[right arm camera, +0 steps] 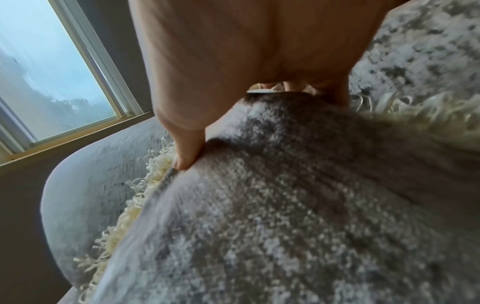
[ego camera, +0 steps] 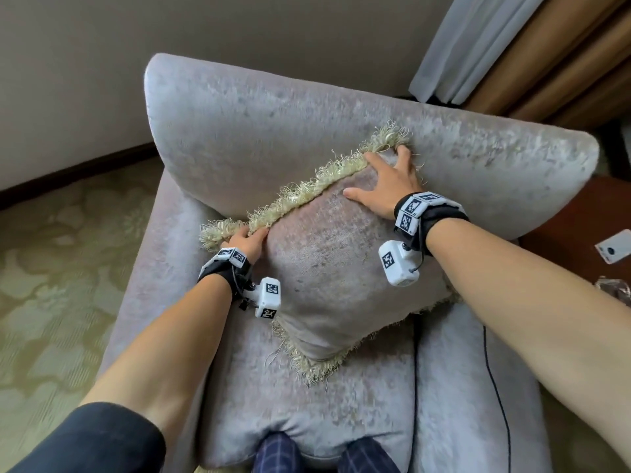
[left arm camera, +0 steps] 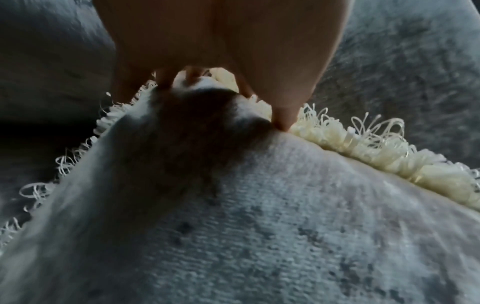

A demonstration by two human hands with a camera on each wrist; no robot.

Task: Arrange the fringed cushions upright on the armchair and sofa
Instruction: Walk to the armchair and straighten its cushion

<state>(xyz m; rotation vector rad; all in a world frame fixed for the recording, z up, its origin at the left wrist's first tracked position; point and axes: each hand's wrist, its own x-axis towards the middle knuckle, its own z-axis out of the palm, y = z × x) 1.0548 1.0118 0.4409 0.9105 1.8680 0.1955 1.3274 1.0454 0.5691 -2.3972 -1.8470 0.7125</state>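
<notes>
A grey velvet cushion (ego camera: 334, 268) with a cream fringe (ego camera: 307, 192) leans upright against the backrest of the grey armchair (ego camera: 273, 131), one lower corner resting on the seat. My left hand (ego camera: 249, 238) grips its upper left corner; the left wrist view shows the thumb (left arm camera: 284, 121) on the front of the cushion (left arm camera: 259, 226) and fingers behind the fringe. My right hand (ego camera: 379, 172) holds the upper right corner, thumb (right arm camera: 185, 156) pressed on the cushion (right arm camera: 285, 205) face, fingers curled over the top edge.
A wooden side table (ego camera: 573, 227) with a small white device (ego camera: 614, 247) stands right of the chair. Curtains (ego camera: 478, 46) hang behind it and patterned carpet (ego camera: 51, 285) lies to the left. Black cables (ego camera: 416, 370) trail over the seat. My knees (ego camera: 280, 452) touch the seat's front.
</notes>
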